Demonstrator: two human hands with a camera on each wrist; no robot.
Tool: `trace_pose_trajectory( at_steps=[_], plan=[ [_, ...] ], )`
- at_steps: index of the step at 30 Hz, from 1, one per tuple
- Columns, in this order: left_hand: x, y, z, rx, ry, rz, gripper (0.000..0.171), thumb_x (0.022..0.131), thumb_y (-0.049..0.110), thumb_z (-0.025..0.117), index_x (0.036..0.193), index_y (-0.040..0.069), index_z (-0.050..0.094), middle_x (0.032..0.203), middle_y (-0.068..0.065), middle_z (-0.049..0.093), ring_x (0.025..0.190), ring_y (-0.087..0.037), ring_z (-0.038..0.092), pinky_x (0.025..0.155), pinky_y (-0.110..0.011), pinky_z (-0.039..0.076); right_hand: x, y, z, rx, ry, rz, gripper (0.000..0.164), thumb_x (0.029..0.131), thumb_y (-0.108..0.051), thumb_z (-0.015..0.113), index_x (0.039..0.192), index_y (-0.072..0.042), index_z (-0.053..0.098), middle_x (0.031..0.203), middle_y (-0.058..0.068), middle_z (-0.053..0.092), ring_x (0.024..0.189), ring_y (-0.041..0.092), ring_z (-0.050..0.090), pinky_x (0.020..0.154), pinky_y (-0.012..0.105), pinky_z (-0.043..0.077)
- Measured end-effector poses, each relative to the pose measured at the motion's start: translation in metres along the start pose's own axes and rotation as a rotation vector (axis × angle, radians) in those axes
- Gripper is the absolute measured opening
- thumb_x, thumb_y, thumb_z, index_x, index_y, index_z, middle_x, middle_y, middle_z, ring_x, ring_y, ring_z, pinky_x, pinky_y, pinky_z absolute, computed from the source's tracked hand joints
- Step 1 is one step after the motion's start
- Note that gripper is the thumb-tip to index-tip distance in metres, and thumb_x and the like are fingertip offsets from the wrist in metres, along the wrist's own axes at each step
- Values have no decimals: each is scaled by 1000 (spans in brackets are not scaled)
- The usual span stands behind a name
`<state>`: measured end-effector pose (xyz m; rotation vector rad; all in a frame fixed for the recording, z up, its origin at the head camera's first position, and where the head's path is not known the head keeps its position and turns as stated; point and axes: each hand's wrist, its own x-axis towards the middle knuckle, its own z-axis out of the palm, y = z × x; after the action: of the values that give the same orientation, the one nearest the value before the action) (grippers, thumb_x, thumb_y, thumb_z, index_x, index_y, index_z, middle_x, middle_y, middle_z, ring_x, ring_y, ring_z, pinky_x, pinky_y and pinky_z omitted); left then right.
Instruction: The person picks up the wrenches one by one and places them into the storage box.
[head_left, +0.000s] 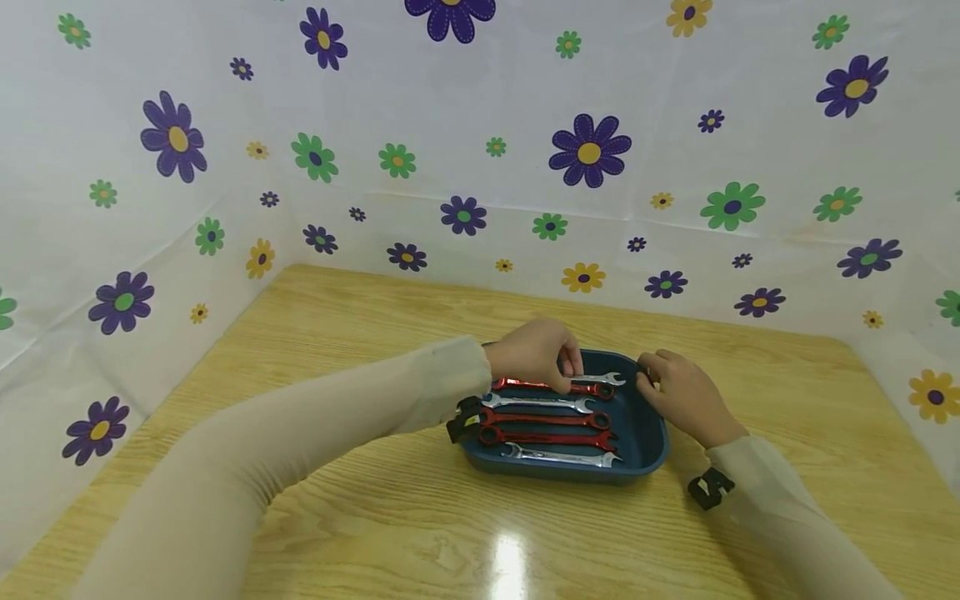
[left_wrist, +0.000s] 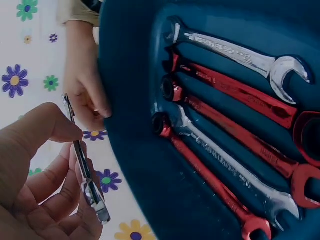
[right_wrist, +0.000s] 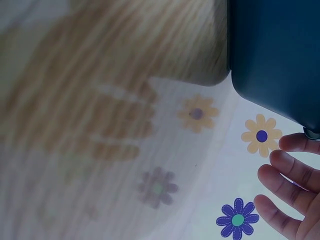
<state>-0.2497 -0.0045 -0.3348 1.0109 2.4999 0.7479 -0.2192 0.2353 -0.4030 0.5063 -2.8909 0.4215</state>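
Above the far side of a dark blue tray [head_left: 648,433], my left hand [head_left: 536,354] pinches a silver wrench [left_wrist: 92,195] between thumb and fingers. In the left wrist view this wrench appears edge-on, apart from the others. Several wrenches lie side by side in the tray: a red wrench [left_wrist: 205,175] nearest the held one, a silver wrench [left_wrist: 235,165], two more red wrenches, and a silver wrench [left_wrist: 225,48] at the near side. My right hand [head_left: 690,396] grips the tray's right rim near the far corner; its fingertips [right_wrist: 282,162] show beside the tray in the right wrist view.
The tray stands on a wood-grain table [head_left: 360,517]. A white flowered cloth [head_left: 480,100] hangs behind the table and along its sides. Black straps with small devices [head_left: 708,487] sit on both sleeves.
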Motion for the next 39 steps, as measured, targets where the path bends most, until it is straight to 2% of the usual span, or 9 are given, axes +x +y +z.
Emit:
trace_pose_trajectory(
  at_steps=[8, 14, 28, 39],
  plan=[
    [14, -2, 22, 37, -40, -47, 8, 74, 8, 75, 78, 12, 70, 71, 4, 62, 65, -8, 53, 62, -18, 43, 0, 1, 1, -4, -2, 0, 10, 88, -14, 53, 80, -8, 57, 68, 4, 47, 60, 15, 40, 55, 27, 31],
    [15, -6, 33, 47, -76, -72, 8, 74, 8, 75, 75, 13, 69, 69, 5, 61, 62, -6, 52, 58, -17, 43, 1, -1, 0, -13, -9, 3, 10, 88, -15, 53, 81, -8, 57, 69, 4, 47, 60, 15, 41, 55, 27, 31],
    [14, -5, 34, 131, -150, -115, 8, 75, 9, 75, 77, 14, 69, 73, 5, 63, 61, -7, 52, 56, -19, 43, -2, -3, -2, -9, -10, 8, 9, 87, -14, 54, 83, -7, 59, 69, 4, 49, 60, 15, 41, 54, 26, 32],
    [20, -8, 39, 240, -226, -93, 10, 75, 12, 76, 72, 15, 67, 71, 7, 62, 58, -6, 49, 54, -19, 42, -1, -1, 0, -6, -1, 2, 10, 88, -14, 54, 83, -7, 58, 69, 4, 48, 60, 14, 41, 54, 26, 31]
  ],
)
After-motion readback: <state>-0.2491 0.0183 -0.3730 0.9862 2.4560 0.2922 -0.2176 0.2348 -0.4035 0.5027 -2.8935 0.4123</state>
